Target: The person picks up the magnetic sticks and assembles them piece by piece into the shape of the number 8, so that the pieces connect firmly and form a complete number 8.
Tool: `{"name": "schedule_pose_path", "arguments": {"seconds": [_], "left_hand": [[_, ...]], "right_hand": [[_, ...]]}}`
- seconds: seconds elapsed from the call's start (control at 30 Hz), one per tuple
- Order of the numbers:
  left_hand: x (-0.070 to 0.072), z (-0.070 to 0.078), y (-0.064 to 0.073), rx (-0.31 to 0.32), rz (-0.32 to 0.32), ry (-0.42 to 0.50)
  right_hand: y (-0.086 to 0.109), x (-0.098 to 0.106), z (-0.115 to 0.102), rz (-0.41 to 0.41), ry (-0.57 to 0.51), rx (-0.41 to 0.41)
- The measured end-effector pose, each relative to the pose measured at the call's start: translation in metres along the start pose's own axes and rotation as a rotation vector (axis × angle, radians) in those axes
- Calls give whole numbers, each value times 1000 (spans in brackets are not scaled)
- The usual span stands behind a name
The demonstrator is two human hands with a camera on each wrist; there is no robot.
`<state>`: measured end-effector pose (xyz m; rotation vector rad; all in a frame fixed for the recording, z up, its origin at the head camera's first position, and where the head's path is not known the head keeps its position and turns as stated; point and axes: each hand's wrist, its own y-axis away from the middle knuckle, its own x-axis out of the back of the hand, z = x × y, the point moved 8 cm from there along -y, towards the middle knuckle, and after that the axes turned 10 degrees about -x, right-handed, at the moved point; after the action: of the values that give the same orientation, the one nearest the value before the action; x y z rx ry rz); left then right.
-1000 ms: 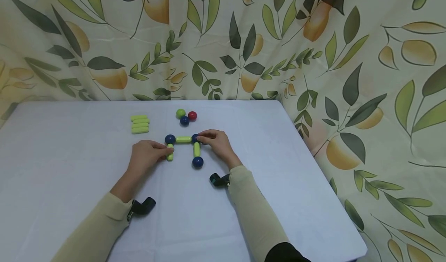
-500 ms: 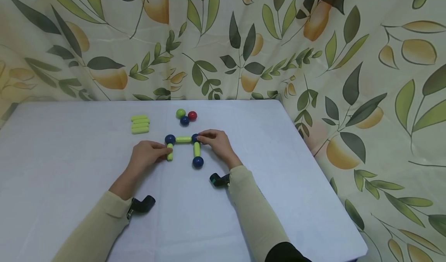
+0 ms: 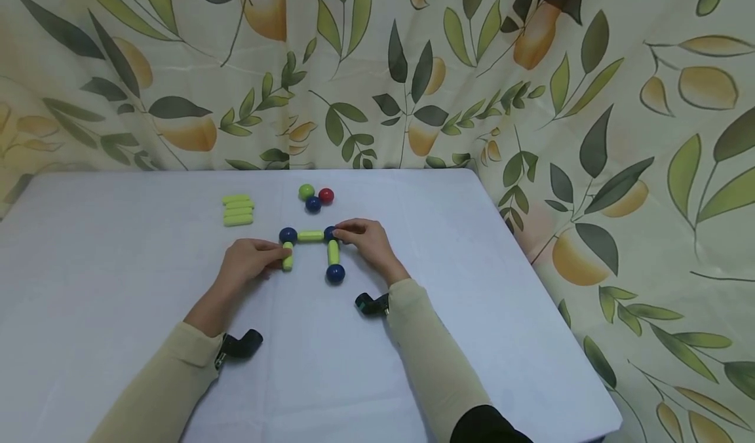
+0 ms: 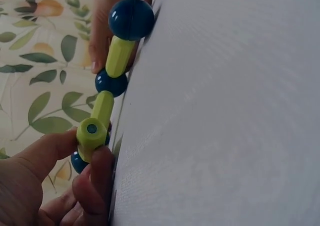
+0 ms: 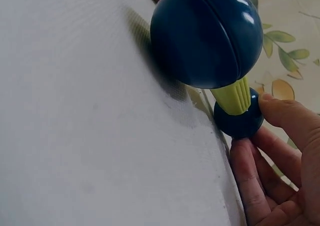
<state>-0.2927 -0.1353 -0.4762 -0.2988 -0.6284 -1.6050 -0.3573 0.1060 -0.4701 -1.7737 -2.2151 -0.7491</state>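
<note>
White table [image 3: 513, 351]; hands [image 3: 244, 261] [image 3: 369, 243] pinch green rod [image 4: 90, 145], blue ball [image 5: 232, 125]

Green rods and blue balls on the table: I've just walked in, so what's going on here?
Someone is handling joined green rods and blue balls on a white table. Their left hand pinches the left rod, whose near end has no ball. Their right hand grips the right corner ball; another rod leads from it to an end ball. Beyond lie loose rods and a green ball, a blue ball and a red ball.
</note>
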Motion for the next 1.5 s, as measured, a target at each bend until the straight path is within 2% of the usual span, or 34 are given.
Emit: {"name": "schedule_pose_path", "arguments": {"seconds": [0.23, 0.37, 0.53, 0.63, 0.73, 1.0, 1.23, 1.5], "left_hand": [[-3, -5, -2, 21, -16, 54], [-3, -6, -3, 20, -16, 81], [-4, -9, -3, 31, -24, 101], [-6, -11, -3, 39, -33, 107], [-7, -12, -3, 37, -34, 118], [-4, -9, -3, 19, -30, 131], [-1, -7, -4, 18, -27, 113], [-1, -6, -4, 18, -30, 103]], "right_hand": [[-10, 5, -8, -90, 56, -74], [-25, 15, -21, -66, 80, -98], [-53, 26, -25, -16, -71, -136], [-66, 25, -21, -34, -159, -158], [-77, 20, -19, -66, -191, -162], [-89, 13, -24, -47, 5, -107], [-91, 9, -29, 5, 35, -115], [-88, 5, -31, 14, 59, -134]]}}
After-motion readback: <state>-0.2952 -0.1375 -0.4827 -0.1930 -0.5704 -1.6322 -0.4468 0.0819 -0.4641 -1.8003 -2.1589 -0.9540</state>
